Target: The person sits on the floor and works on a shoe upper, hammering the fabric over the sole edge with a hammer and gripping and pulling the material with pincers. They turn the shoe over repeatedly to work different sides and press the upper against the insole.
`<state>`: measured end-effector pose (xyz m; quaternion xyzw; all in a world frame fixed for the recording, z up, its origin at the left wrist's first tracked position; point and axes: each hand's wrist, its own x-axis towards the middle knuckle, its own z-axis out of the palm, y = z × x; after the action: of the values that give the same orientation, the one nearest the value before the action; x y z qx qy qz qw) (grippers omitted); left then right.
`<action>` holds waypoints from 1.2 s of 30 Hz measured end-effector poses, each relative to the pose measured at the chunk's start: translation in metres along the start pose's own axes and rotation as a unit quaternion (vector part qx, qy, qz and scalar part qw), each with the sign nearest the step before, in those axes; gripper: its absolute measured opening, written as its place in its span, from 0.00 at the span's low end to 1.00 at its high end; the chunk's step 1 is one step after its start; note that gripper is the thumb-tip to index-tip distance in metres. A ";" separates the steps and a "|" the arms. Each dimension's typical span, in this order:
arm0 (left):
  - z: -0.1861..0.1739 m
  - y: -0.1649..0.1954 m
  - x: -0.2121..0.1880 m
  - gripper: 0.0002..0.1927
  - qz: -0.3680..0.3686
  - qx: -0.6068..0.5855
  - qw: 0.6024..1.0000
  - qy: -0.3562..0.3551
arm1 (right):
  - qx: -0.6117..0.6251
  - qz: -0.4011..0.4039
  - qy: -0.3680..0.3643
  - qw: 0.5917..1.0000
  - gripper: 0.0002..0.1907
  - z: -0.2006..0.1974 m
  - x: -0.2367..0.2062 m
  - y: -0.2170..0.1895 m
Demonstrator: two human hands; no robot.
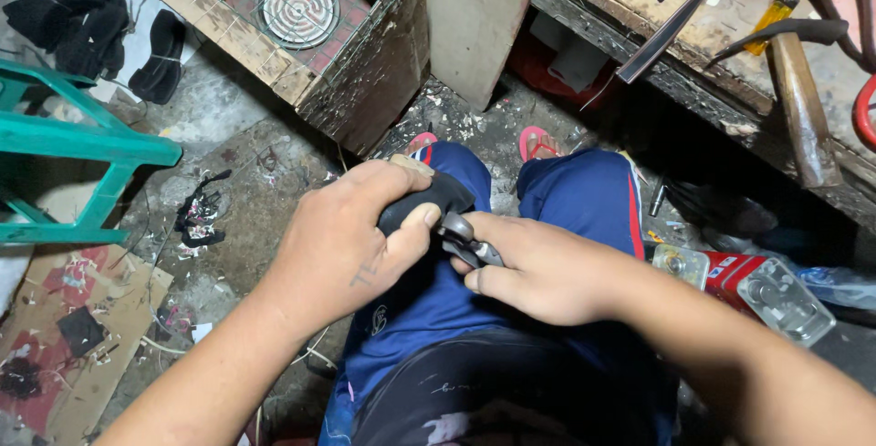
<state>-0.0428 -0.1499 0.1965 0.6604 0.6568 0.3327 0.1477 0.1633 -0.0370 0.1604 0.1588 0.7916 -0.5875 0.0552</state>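
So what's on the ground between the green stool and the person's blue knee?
In the head view, a small black tangle of scraps lies on the dirty concrete floor between the green stool and the left knee.

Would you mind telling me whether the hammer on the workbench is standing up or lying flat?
Lying flat: the hammer rests on its side on the workbench, wooden handle pointing toward the near edge.

Around my knees
A green stool (82, 140) stands at my left; a hammer (803, 104) lies on the bench (693, 81).
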 end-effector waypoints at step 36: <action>-0.002 -0.002 -0.006 0.12 -0.018 0.015 1.000 0.001 | 0.027 -0.019 -0.054 0.998 0.13 -0.003 0.014 0.005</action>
<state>-0.0451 -0.1560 0.1950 0.6501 0.6736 0.3211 0.1431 0.1519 -0.0299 0.1533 0.1131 0.7738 -0.6177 0.0827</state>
